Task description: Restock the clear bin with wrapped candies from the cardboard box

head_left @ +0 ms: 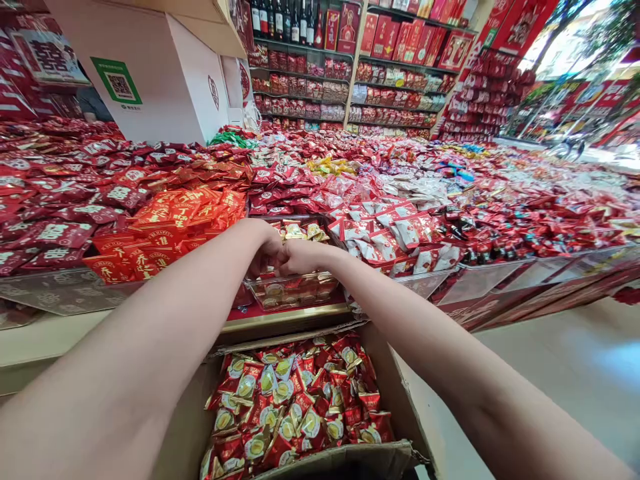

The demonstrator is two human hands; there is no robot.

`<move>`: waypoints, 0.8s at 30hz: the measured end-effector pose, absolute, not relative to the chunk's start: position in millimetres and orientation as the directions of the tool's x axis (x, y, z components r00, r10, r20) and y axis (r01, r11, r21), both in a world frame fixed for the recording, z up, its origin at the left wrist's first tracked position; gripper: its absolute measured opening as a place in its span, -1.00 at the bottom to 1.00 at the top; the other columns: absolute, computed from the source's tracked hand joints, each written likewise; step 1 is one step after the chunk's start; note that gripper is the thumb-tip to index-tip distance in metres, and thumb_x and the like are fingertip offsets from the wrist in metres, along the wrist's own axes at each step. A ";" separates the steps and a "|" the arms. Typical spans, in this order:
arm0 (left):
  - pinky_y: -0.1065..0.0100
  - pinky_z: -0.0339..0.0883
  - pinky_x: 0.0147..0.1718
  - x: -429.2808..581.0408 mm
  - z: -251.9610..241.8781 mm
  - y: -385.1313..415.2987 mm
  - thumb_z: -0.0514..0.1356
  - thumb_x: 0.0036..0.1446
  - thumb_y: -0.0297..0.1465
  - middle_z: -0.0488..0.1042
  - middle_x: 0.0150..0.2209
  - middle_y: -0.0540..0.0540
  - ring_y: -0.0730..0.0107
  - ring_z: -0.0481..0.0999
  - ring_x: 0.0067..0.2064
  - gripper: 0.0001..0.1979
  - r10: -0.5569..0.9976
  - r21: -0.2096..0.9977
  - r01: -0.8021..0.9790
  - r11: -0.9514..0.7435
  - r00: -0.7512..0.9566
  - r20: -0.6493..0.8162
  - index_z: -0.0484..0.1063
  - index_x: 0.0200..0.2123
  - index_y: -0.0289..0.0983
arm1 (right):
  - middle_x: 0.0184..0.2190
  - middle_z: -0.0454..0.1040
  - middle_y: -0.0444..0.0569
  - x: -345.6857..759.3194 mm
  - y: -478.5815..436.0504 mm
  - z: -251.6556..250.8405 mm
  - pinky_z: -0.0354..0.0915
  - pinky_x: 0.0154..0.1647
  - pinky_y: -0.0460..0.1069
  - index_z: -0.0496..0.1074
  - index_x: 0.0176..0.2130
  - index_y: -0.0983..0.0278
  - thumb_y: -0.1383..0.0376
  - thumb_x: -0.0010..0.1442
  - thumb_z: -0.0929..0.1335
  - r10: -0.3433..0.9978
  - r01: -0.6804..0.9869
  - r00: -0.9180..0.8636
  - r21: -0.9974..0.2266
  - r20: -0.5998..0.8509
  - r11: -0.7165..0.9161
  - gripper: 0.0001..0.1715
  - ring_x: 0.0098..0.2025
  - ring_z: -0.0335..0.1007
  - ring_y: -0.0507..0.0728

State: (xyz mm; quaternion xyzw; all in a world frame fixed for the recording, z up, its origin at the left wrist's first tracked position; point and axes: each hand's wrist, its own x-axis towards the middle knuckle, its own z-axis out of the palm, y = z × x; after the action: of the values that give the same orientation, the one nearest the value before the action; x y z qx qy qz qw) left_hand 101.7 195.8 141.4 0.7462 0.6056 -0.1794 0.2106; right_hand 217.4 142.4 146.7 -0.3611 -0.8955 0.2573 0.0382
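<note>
The head camera looks down along two bare forearms that reach forward over an open cardboard box (400, 393). The box sits low, right under the arms, and is filled with small red and gold wrapped candies (295, 400).

Just beyond the box, on the near edge of a long display counter, stands a clear plastic bin (295, 290). It holds the same red and gold candies, though only partly filled. Both hands meet above this bin. The left hand (265, 250) and the right hand (300, 257) are pressed knuckle to knuckle, with the fingers curled downward toward the bin. Whether they are closed on candies cannot be told, since the fingertips are hidden behind the backs of the hands.

To the left of the bin lies a heap of bright red packets with gold lettering (170, 220). To the right of the bin lies a heap of white and red packets (395, 237). Behind the bin the counter spreads far back, covered with red wrapped sweets.

Beyond the counter, well away from the bin, shelves (380, 73) carry red gift boxes, with dark bottles (283, 20) on the top row. A large white carton (165, 80) with a green label stands up and left of the bin.
</note>
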 end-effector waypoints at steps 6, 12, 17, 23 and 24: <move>0.27 0.37 -0.38 100.9 146.7 197.8 0.06 0.07 -0.22 0.47 -0.30 -0.06 0.43 0.47 -0.35 -0.70 0.603 0.024 1.000 -0.009 0.024 -0.798 0.36 -0.26 -0.32 | -0.57 0.39 -0.14 215.0 143.5 147.2 0.13 -0.50 -0.15 0.47 -0.49 0.38 0.46 -0.12 0.27 0.656 0.638 -0.737 -0.489 -0.164 0.595 -0.81 -0.54 0.16 -0.03; 0.25 0.36 -0.35 100.8 150.9 197.4 0.05 0.06 -0.19 0.48 -0.31 -0.06 0.41 0.47 -0.34 -0.68 0.520 0.017 0.999 0.028 0.000 -0.854 0.37 -0.27 -0.32 | -0.57 0.38 -0.17 209.5 147.9 134.2 0.13 -0.56 -0.17 0.45 -0.47 0.36 0.33 -0.03 0.27 0.665 0.632 -0.730 -0.526 -0.156 0.570 -0.82 -0.59 0.12 -0.07; 0.25 0.37 -0.34 100.6 152.6 196.6 0.07 0.06 -0.22 0.48 -0.29 -0.06 0.41 0.47 -0.33 -0.71 0.510 -0.005 1.000 0.021 -0.015 -0.860 0.37 -0.26 -0.31 | -0.50 0.44 -0.11 201.5 144.6 131.5 0.15 -0.55 -0.16 0.45 -0.40 0.36 0.32 -0.02 0.28 0.691 0.657 -0.709 -0.491 -0.145 0.571 -0.81 -0.57 0.17 -0.05; 0.26 0.37 -0.35 104.1 155.8 189.5 0.09 0.05 -0.26 0.48 -0.30 -0.05 0.42 0.47 -0.34 -0.75 0.618 -0.010 1.000 -0.024 0.007 -0.786 0.38 -0.28 -0.32 | -0.33 0.48 0.05 202.8 129.6 150.1 0.21 -0.39 -0.09 0.44 -0.29 0.38 0.36 -0.03 0.28 0.762 0.710 -0.646 -0.401 -0.047 0.578 -0.75 -0.38 0.33 0.08; 0.26 0.37 -0.35 106.2 158.6 187.4 0.10 0.05 -0.27 0.48 -0.30 -0.05 0.43 0.47 -0.33 -0.76 0.655 -0.006 0.999 -0.040 0.022 -0.755 0.38 -0.29 -0.32 | -0.30 0.48 0.09 206.6 121.8 156.7 0.21 -0.34 -0.06 0.43 -0.27 0.40 0.36 -0.01 0.26 0.777 0.721 -0.629 -0.385 -0.012 0.577 -0.73 -0.34 0.35 0.12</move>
State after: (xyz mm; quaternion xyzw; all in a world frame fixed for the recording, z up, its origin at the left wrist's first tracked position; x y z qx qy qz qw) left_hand 106.2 187.4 158.6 0.6552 0.6313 -0.3011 0.2855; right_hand 206.6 121.8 156.7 -0.4234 -0.8844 0.1795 0.0793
